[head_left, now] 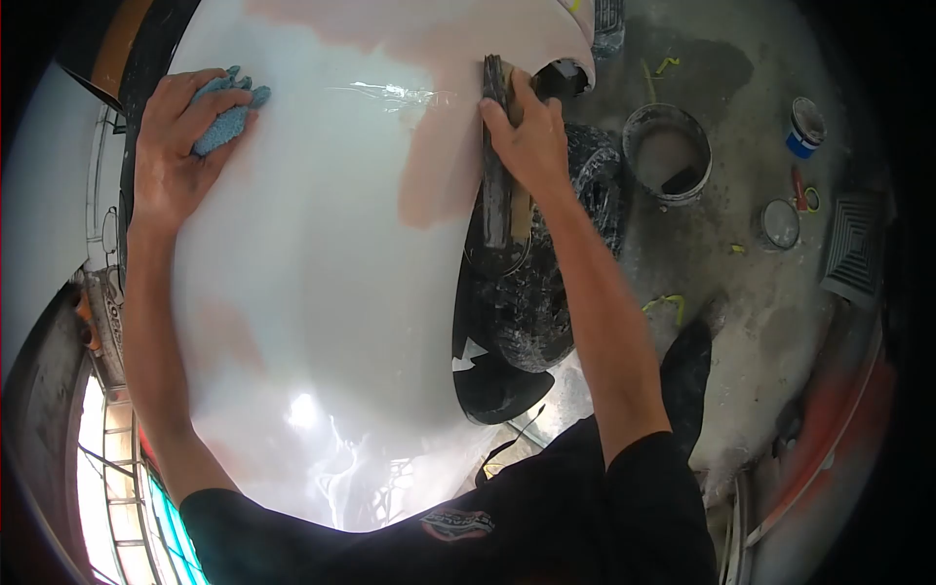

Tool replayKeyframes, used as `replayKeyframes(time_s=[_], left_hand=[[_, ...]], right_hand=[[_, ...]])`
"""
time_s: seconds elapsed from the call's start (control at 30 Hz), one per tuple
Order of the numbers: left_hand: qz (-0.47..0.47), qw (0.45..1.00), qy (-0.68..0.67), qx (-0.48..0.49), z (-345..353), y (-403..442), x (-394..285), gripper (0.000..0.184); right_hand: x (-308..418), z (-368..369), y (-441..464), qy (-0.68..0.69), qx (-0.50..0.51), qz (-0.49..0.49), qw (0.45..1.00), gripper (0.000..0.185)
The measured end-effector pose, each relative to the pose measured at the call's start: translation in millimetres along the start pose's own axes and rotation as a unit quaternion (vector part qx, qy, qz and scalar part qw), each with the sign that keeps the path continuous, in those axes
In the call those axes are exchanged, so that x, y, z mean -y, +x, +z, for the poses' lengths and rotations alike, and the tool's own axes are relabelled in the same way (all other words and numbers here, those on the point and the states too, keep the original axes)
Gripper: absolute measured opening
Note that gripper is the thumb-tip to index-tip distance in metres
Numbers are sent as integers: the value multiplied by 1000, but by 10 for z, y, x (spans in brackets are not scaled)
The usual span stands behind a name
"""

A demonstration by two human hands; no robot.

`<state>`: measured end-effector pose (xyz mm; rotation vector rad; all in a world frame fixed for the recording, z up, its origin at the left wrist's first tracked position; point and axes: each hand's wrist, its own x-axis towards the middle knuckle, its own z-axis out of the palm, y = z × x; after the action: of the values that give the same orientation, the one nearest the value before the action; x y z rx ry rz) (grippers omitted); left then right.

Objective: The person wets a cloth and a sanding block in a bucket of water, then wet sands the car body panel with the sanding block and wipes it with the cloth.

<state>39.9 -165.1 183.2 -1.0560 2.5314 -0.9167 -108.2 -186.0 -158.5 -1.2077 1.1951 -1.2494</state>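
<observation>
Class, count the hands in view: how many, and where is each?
2: the left hand grips a blue cloth on the white panel; the right hand holds a long dark block at the panel's right edge.

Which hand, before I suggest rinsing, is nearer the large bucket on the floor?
Right: the right hand grips a long dark block at the side of the white panel nearest the bucket; the left hand holds a blue cloth at its opposite side, farther away.
</observation>
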Motion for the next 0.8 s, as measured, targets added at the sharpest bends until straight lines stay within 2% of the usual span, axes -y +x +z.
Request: replayKeyframes(time_s=[0.07,0.13,0.23,0.27,0.33,0.4,0.5,0.57,0.6,0.67,0.73,0.8], left_hand=[[16,1000,4,-13,7,1,7,31],[16,1000,9,-6,-1,-17,23,32],[5,1000,-2,13,0,-66,35,29],[9,1000,-7,10,28,-80,46,29],[20,1000,-16,-2,25,-74,51,29],[7,1000,-9,-4,39,-83,49,31],[3,1000,-3,-9,19,-32,47,32],[-1,1000,-8,-6,25,-62,32,31],[-3,1000,-12,-7,19,-49,20,31],[-3,1000,-17,-2,48,-70,27,31],[5,1000,-15,-2,42,-57,42,30],[4,1000,-4,-2,33,-52,28,30]], right_hand=[[21,11,-33,0,3,-3,1000,74],[138,147,-854,-32,-4,-99,995,74],[230,229,-1403,11,12,-144,989,73],[200,233,-1240,-8,-13,-145,989,71],[235,117,-608,-15,4,-28,999,66],[133,61,-76,6,-26,15,1000,64],[193,56,-444,-33,14,22,999,76],[132,210,-1266,-55,-13,-145,988,77],[124,218,-1347,-47,-4,-147,988,78],[114,232,-1435,-25,12,-145,989,78],[87,189,-811,-72,-31,-96,992,76],[56,62,-174,-39,-1,-6,999,74]])
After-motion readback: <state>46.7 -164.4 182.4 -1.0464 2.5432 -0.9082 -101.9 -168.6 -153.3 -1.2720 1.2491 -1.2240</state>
